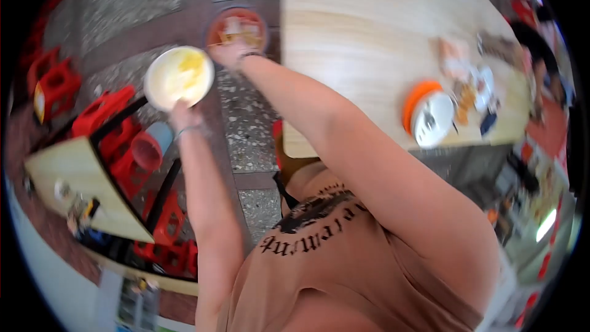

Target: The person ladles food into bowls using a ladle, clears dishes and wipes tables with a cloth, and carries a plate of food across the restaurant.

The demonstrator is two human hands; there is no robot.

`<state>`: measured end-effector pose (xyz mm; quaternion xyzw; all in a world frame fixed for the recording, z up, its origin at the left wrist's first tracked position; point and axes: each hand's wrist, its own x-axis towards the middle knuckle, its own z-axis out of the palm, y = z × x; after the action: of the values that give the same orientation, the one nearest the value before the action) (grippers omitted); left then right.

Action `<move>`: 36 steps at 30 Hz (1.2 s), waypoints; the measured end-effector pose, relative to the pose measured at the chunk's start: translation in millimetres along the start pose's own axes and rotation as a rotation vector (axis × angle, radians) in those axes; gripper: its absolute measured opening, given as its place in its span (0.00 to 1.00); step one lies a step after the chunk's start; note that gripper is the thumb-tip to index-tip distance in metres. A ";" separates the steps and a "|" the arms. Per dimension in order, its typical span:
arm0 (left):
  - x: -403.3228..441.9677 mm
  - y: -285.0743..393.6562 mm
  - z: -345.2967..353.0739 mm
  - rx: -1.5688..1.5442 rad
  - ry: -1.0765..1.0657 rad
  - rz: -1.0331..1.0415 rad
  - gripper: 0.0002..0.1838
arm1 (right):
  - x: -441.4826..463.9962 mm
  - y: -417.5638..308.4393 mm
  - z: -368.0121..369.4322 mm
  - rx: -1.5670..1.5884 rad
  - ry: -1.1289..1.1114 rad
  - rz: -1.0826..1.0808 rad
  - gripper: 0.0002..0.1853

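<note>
My left hand (183, 115) grips the near rim of a white bowl (158, 86), tilted so its inside faces me. Yellow food remains or liquid (190, 64) cling to the bowl's far inner side. Just right of it, my right hand (230, 54) reaches over the near rim of a red bin (263, 27) standing on the floor by the table. Its fingers look closed and are blurred; a thin pale stick shows beside them, but what they hold is unclear. Crumpled pale waste (236, 26) lies inside the bin.
A light wooden table (350, 37) stands to my right, bearing a white bowl (433, 120), an orange bowl (419, 95), tissues (453, 55) and scraps. Red stools (101, 110), a blue-and-red bin (147, 155) and another table (80, 172) are at left. A person (541, 67) sits at far right.
</note>
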<state>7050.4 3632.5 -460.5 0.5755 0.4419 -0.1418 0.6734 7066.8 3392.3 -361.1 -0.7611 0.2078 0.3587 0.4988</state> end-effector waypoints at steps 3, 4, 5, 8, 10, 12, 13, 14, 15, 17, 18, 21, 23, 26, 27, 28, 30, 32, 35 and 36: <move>-21.2 4.5 -30.6 -0.017 -0.249 0.009 0.29 | 7.2 50.9 29.6 0.335 0.323 -0.110 0.36; -55.9 11.8 -22.3 -0.001 -0.242 0.019 0.30 | -37.4 58.7 28.5 0.508 0.441 -0.299 0.37; -80.4 13.8 -17.4 0.047 -0.268 0.062 0.31 | -79.1 75.8 15.0 0.468 0.401 -0.453 0.36; -173.7 14.9 17.1 0.182 -0.353 0.055 0.32 | -205.1 128.2 -13.6 0.241 0.436 -0.510 0.32; -205.3 -0.5 32.1 0.316 -0.446 -0.086 0.31 | -263.4 194.2 -25.6 -0.068 0.581 -0.501 0.26; -261.3 -23.5 67.3 0.322 -0.609 -0.110 0.25 | -304.0 237.4 -61.9 -0.021 0.818 -0.246 0.18; -274.0 -38.7 79.1 0.403 -0.639 -0.159 0.26 | -312.0 261.8 -77.4 0.303 0.919 0.038 0.17; -286.7 -53.7 87.5 0.490 -0.664 -0.212 0.26 | -324.3 283.9 -104.8 0.100 1.018 0.103 0.17; -306.5 -66.9 100.4 0.499 -0.677 -0.202 0.26 | -328.8 303.6 -119.1 -0.042 1.065 0.257 0.16; -346.9 -95.0 123.4 0.536 -0.782 -0.293 0.27 | -319.3 353.4 -129.6 -0.151 0.927 0.282 0.15; -358.5 -106.6 129.6 0.542 -0.780 -0.276 0.27 | -318.8 358.1 -134.3 -0.264 0.769 0.304 0.14; -397.4 -142.5 150.2 0.666 -0.922 -0.364 0.29 | -331.9 377.4 -151.1 -0.253 0.802 0.214 0.10; -423.2 -169.3 172.1 0.753 -0.891 -0.302 0.29 | -355.4 401.5 -171.4 -0.215 0.907 0.179 0.10; -446.8 -211.6 202.2 0.934 -0.875 -0.168 0.28 | -417.0 407.6 -195.6 0.097 1.158 -0.014 0.11; -450.8 -226.1 212.4 1.016 -0.884 -0.085 0.27 | -425.1 408.6 -200.5 0.205 1.238 -0.106 0.12; -454.3 -239.9 223.2 1.020 -0.899 -0.073 0.27 | -428.8 410.1 -207.7 0.310 1.318 -0.203 0.12; -452.4 -264.9 238.0 1.117 -0.878 0.069 0.22 | -421.9 412.4 -211.5 0.388 1.094 -0.197 0.13; -436.8 -279.2 241.7 1.194 -0.837 0.123 0.21 | -400.2 428.3 -210.4 0.286 0.893 -0.116 0.14; -434.6 -278.0 233.2 1.329 -0.720 0.213 0.20 | -417.2 444.7 -219.3 0.197 0.762 -0.078 0.15; -434.7 -274.3 229.3 1.384 -0.655 0.251 0.20 | -427.8 453.3 -227.5 0.203 0.769 -0.075 0.15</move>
<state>6710.1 3206.4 -321.3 0.8395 -0.0375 -0.4712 0.2680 6557.4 2979.4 -259.7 -0.7938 0.3860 0.0067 0.4699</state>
